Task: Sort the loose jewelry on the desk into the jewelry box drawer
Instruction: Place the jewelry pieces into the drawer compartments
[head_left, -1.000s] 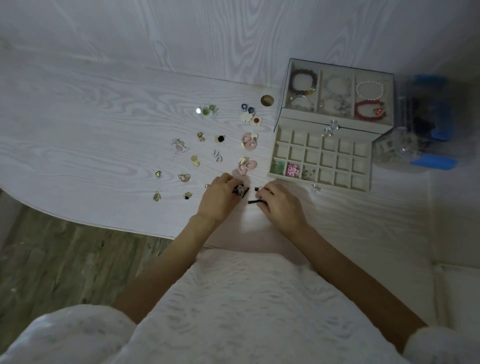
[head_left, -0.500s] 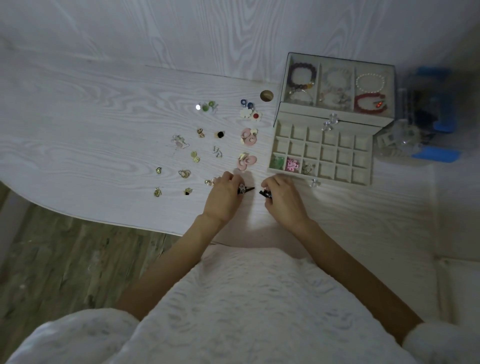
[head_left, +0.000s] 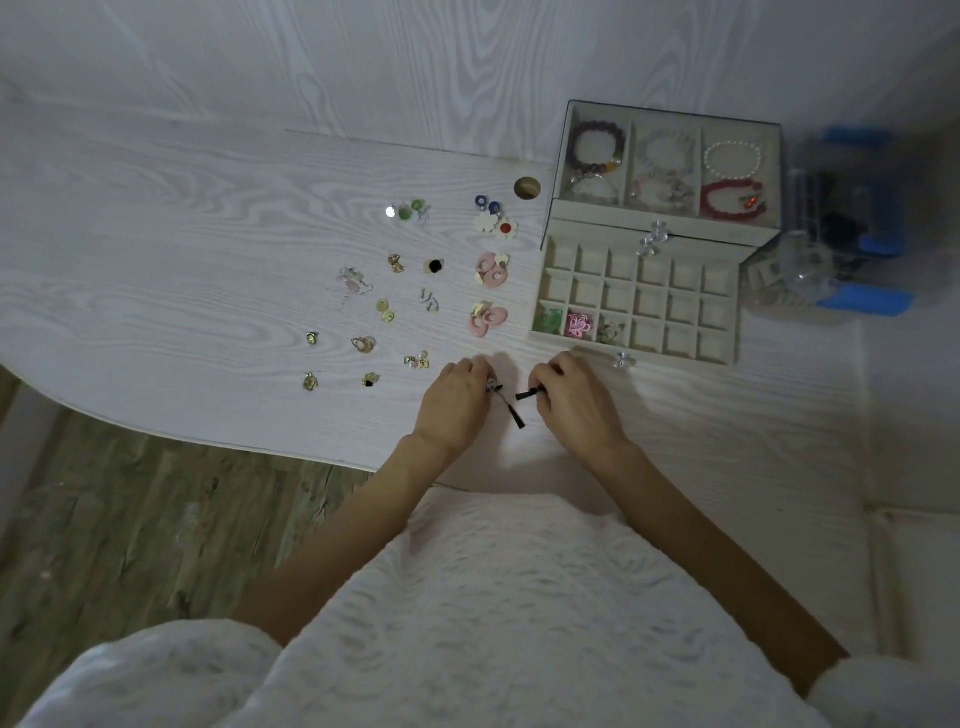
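both hands pinch a pair of dark tasselled earrings at the desk's near edge, just short of the open drawer.

the left hand (head_left: 457, 400) has its fingers curled round one tassel earring (head_left: 501, 402) and the right hand (head_left: 574, 397) pinches the other tassel earring (head_left: 527, 395), probably keeping the pair matched for a single cell. the jewelry box drawer (head_left: 636, 301) stands pulled out beside them, three of its eighteen cells filled along the near row (green, pink, one unclear), so the fourth looks next. on the desk (head_left: 156, 234) lie roughly fifteen loose pieces in pairs, including two pink swirl earrings (head_left: 489, 293).
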